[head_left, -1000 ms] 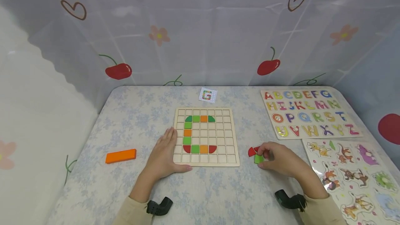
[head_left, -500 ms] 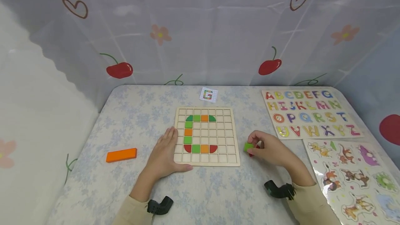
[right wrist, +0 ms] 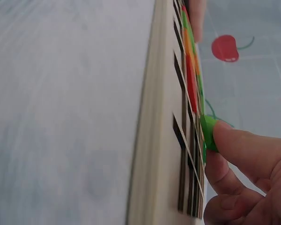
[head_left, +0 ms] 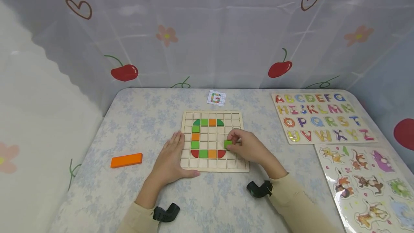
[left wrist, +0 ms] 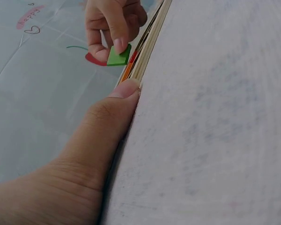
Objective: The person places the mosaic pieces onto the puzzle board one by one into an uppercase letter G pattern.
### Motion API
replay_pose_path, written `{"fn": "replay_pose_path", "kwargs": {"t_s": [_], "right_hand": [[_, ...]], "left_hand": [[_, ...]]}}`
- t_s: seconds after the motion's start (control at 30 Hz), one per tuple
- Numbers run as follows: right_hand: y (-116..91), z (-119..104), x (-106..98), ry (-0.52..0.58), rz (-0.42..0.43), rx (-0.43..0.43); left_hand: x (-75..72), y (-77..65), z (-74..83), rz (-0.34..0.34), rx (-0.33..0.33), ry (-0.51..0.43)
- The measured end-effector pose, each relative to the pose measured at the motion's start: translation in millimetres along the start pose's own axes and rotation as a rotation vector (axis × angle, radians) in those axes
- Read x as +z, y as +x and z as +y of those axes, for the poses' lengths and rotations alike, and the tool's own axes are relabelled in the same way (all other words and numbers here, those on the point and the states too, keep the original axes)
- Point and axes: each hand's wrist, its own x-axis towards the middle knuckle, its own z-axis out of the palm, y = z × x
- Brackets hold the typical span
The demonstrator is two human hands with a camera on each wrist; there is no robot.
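A wooden grid board (head_left: 210, 170) lies on the table, with green, orange and red tiles set in a C-shaped outline. My left hand (head_left: 169, 155) rests along its left side with straight fingers, the thumb (left wrist: 103, 115) against the near edge. Over the right part of the board, my right hand (head_left: 250, 148) pinches a green square tile (head_left: 228, 144) between thumb and fingers. A red piece (left wrist: 95, 59) also shows at those fingertips in the left wrist view; its full shape is hidden. From the right wrist view, the green tile is close to the grid.
Behind the board lies a small card (head_left: 216, 98) with a coloured G pattern. An orange block (head_left: 126, 160) is at the left. On the right are an alphabet puzzle board (head_left: 284, 109) and an animal puzzle board (head_left: 326, 168). A printed curtain (head_left: 207, 46) hangs behind.
My right hand has picked up the green tile and red pieces from the table at right and carried them left over the board. The left hand has stayed in place.
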Motion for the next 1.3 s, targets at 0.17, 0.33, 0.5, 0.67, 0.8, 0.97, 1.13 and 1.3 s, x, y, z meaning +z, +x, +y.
{"fn": "replay_pose_path", "kwargs": {"t_s": [0.17,0.33,0.5,0.67,0.8,0.97,1.13,1.3], "right_hand": [[6.6,-8.2,11.3,-0.024,0.000,0.001],[10.5,-13.3,17.0,-0.084,0.016,0.032],[10.9,-13.8,18.4,-0.111,0.009,0.024],[8.7,-16.0,18.4,-0.144,0.013,0.033],[4.3,-17.1,16.5,-0.195,0.015,0.038],[-8.6,-10.9,3.3,-0.181,-0.009,-0.003],[-26.9,5.2,-21.7,-0.187,0.014,-0.006],[-46.0,25.2,-47.0,-0.227,0.006,0.030]], "left_hand": [[0.1,-0.6,1.3,0.001,-0.001,0.002],[-0.6,-0.9,2.3,0.002,-0.006,0.003],[-1.6,-1.2,2.7,0.002,-0.008,-0.001],[-0.8,-1.1,2.5,0.002,-0.010,0.000],[0.0,-1.3,2.4,0.003,-0.011,0.002],[0.6,-0.8,2.3,0.003,-0.007,-0.001],[-0.2,-0.2,2.7,0.004,-0.002,0.001],[-0.5,-0.7,2.7,-0.002,-0.010,-0.012]]}}
